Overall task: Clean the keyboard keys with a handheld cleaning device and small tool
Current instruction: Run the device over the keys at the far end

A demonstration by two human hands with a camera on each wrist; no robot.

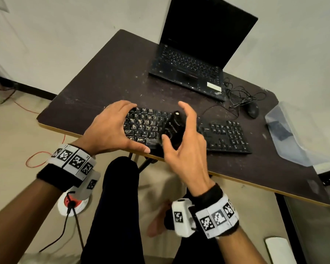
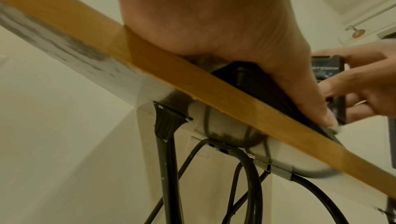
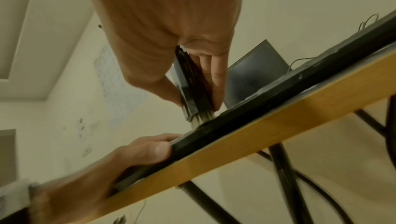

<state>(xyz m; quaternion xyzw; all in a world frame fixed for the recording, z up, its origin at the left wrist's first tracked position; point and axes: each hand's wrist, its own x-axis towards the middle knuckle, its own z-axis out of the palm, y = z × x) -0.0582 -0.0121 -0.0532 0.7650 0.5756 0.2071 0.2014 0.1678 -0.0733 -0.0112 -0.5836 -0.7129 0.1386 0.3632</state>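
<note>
A black keyboard [image 1: 223, 134] lies along the front edge of the dark table [image 1: 103, 77]; its left keys look dusty. My left hand [image 1: 139, 128] grips the keyboard's left end, thumb [image 2: 317, 109] on the front rim and fingers over the back. My right hand [image 1: 174, 126] holds a black handheld cleaning device [image 1: 172, 124] upright over the left-middle keys, thumb in front and index finger raised. In the right wrist view the device [image 3: 190, 78] ends in pale bristles [image 3: 202, 117] that touch the keyboard [image 3: 257, 102]. No separate small tool shows.
An open black laptop [image 1: 198, 54] stands at the table's back. A mouse [image 1: 253, 109] with a tangled cable lies to its right. A clear plastic container [image 1: 293, 134] sits at the right edge. My knees are under the front edge, and cables lie on the floor.
</note>
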